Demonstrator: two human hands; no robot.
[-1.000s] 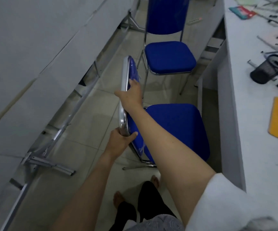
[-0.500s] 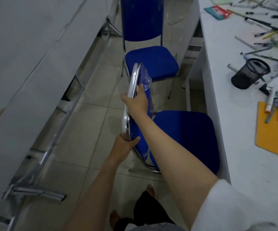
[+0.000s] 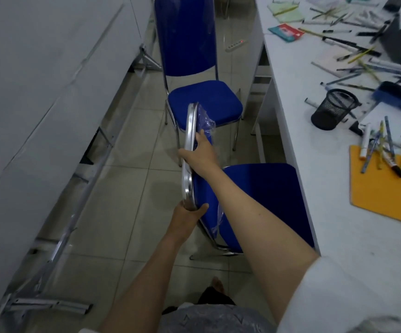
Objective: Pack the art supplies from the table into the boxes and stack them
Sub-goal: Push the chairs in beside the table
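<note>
Along the left, a row of grey folded tables (image 3: 38, 97) is leaning on edge, metal legs (image 3: 58, 248) showing at floor level. On the tiled floor (image 3: 127, 188) in the middle, the left hand (image 3: 187, 216) is gripping the lower part of the chrome back frame of the near blue chair (image 3: 262, 195), fingers curled round the tube. Just beyond it, the right hand (image 3: 200, 153) is holding the upper part of the same frame, thumb on the left of the tube and fingers lying over the plastic-wrapped blue backrest (image 3: 205, 124). A second blue chair (image 3: 204, 99) is standing farther off, upright, its seat just behind the held backrest. A white power strip (image 3: 236, 45) is lying on the floor at the far end.

To the right, the white table (image 3: 314, 152) is carrying the art supplies: a black mesh pen cup (image 3: 332, 109) is standing upright, an orange board (image 3: 384, 188) is lying nearer with markers (image 3: 377, 150) resting across its far edge, and loose pens and pencils (image 3: 348, 44) are lying scattered toward the far end beside a red-and-teal packet (image 3: 286, 32). A blue-and-black object (image 3: 396, 96), too blurred to identify, is sitting right of the cup.
</note>
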